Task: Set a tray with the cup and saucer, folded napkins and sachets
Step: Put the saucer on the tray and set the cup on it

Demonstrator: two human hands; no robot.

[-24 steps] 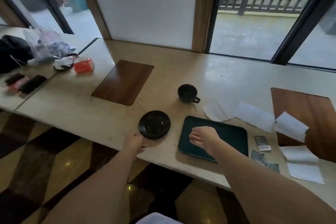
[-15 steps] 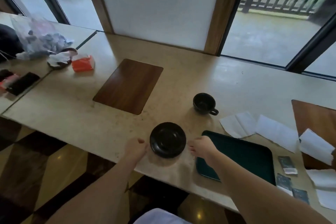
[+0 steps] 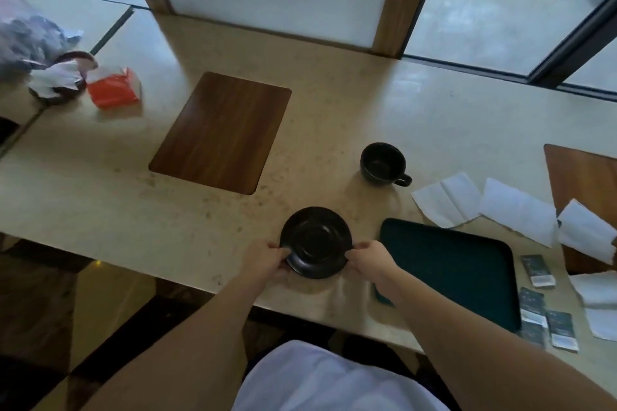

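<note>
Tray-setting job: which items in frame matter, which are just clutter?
Job items:
black round saucer, held by left hand and right hand
black cup
dark green tray
white napkins
dark sachets

Clutter:
red tissue pack
brown wooden mat
clear plastic bag

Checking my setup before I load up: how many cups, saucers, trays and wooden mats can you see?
cup: 1
saucer: 1
tray: 1
wooden mats: 2
Total: 5
</note>
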